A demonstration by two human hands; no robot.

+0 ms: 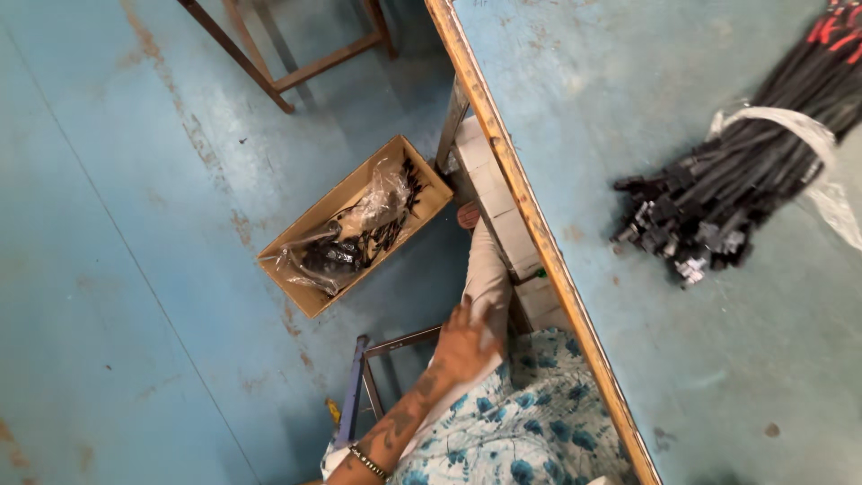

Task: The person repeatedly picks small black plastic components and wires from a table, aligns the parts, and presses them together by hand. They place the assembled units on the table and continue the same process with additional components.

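Nearest the camera: a lap covered in blue floral cloth, white ground with blue blossoms. The left hand lies flat on the knee, on pale trouser cloth, fingers loosely spread and extended, palm down; it pinches nothing. A dark beaded bracelet sits on the wrist, and dark patterning runs along the forearm. The right hand is out of view; its state cannot be told.

Just beside the left hand, lower and to its left: a stool frame with blue-painted legs, partly hidden under the arm.

Beyond the knee, a foot rests on the floor at the corner of an open cardboard box. The box stands on the blue-green floor, well apart from the hand. Inside it: crumpled clear plastic around a tangle of black parts, too small to identify individually.

Right side of view: the bench, blue-painted top, scuffed, with a wooden edge strip running diagonally. White blocks are stacked under that edge, beside the leg.

On the bench top, far right: a thick bundle of black cables, loosely bound by a white plastic strip, connector ends fanned out toward the bench edge. Red ends show at the upper corner. The bundle is well apart from the hand.

Farthest: rusty metal legs of other furniture stand on the floor at the top.
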